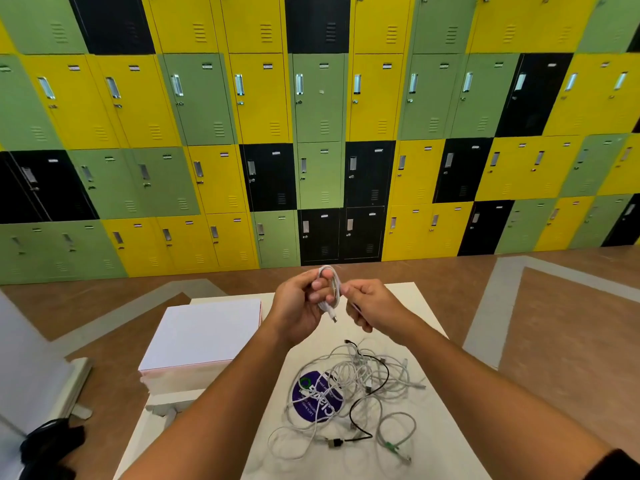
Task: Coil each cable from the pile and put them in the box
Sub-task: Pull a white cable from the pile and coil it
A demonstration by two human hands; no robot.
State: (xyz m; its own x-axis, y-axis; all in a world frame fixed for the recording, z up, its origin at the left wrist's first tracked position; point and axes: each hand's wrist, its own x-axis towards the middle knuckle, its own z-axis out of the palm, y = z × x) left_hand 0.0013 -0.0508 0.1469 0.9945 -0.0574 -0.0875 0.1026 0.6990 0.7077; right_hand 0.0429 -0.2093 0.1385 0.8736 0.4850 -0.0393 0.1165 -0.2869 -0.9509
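Above the table, my left hand (301,303) grips a small coil of white cable (330,287), with a plug hanging down below the fingers. My right hand (369,303) pinches the same cable just to the right of the coil. Below my hands, a tangled pile of cables (349,393), mostly white with one black, lies on the white table (433,427). The white box (204,336) stands at the left of the table, seen from above; its inside is not visible.
A round purple sticker (313,398) lies under the pile. A wall of green, yellow and black lockers (311,133) stands beyond the table across a brown floor. A black object (52,445) sits at the lower left, beside a white panel (31,372).
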